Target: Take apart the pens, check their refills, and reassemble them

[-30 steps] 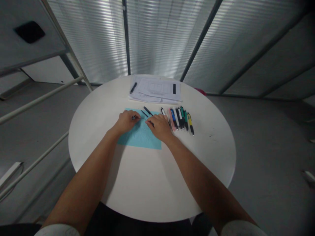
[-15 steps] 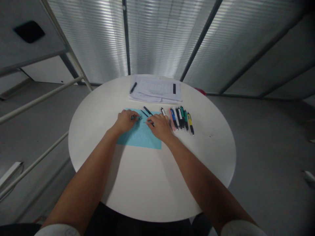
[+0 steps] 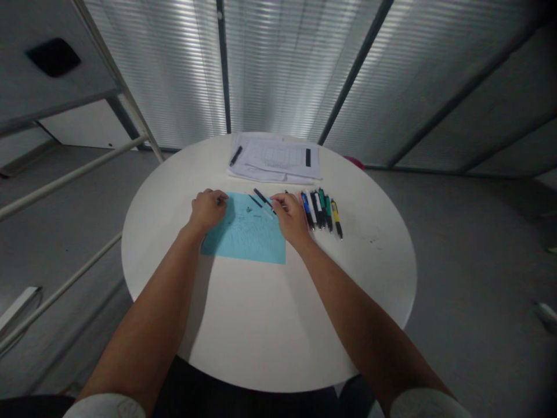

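Note:
A light-blue sheet of paper (image 3: 248, 244) with faint markings lies on the table. At its upper left corner, my left hand (image 3: 208, 210) is closed on a small dark pen part (image 3: 220, 201). My right hand (image 3: 292, 219) is at the sheet's right edge, fingers pinched by the lower end of a dark pen barrel (image 3: 261, 195); what they hold is hidden. A thin pen refill (image 3: 256, 201) lies slantwise beside the barrel. Small greenish bits (image 3: 248, 209) rest on the paper between my hands, too small to identify.
Right of my right hand, several pens lie in a row, among them a blue and black pen (image 3: 307, 210) and a yellow and black pen (image 3: 336, 219). Printed papers (image 3: 278, 159) with a black pen (image 3: 235, 155) lie at the far side of the round white table (image 3: 261, 325).
My hands have moved apart, the left to the left with its dark part, the right slightly right and up. The small bits and more of the paper now show between them.

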Available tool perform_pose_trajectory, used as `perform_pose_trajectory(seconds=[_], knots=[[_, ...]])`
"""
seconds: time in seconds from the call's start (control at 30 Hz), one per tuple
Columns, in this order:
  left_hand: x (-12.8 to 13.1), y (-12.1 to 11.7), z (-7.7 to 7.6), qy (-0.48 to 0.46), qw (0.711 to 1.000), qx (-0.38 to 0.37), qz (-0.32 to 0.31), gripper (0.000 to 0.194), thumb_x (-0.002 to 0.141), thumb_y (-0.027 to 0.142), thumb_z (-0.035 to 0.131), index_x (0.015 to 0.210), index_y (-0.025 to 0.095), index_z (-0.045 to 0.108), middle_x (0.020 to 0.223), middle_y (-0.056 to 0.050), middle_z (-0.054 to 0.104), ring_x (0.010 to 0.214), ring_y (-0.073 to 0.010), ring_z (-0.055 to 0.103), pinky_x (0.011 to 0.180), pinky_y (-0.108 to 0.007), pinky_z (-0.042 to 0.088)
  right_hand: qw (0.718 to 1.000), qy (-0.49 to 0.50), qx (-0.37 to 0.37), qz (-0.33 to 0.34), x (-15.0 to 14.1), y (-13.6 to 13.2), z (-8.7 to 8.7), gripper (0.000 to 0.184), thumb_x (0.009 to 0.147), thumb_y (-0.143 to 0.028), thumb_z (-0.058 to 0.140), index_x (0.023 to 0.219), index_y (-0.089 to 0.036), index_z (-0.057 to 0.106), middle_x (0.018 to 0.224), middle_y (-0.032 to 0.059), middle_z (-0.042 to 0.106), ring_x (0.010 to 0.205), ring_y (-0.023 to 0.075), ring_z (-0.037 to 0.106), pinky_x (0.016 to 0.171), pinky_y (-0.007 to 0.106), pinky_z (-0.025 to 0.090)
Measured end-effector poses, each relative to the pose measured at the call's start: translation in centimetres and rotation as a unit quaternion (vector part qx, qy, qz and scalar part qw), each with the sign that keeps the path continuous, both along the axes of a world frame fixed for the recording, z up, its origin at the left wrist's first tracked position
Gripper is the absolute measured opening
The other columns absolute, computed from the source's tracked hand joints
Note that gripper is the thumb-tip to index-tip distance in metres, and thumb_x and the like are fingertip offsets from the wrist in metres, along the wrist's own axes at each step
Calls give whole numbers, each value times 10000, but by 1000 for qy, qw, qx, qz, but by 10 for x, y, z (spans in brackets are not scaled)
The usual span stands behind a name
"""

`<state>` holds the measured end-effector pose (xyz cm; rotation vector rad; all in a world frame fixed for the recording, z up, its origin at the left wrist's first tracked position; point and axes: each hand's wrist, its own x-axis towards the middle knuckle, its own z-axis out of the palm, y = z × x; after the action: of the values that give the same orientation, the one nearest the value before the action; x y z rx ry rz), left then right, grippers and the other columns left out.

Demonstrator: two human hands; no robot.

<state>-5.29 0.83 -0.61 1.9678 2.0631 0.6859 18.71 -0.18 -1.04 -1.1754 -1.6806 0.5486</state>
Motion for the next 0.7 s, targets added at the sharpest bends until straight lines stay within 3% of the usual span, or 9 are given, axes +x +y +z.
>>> perform_pose_trajectory(seconds=[0.33,0.7], knots=[[2,1,-3,5,1000,1,0,301,847,261,526,1067,217,726,1060,-147,651,971,-301,589,874,-467,421,997,-59,4,-57,0,6,-5,124,862,-204,508,848,-218,630,910,57,641,792,189,595,919,425,459],[3,1,0,26,999,-15,16,308,852,287,518,1084,255,719,1084,-122,658,1000,-275,593,880,-424,427,982,-145,40,-112,3,6,-14,140,835,-163,501,894,-218,616,941,93,626,939,252,575,1023,493,390]])
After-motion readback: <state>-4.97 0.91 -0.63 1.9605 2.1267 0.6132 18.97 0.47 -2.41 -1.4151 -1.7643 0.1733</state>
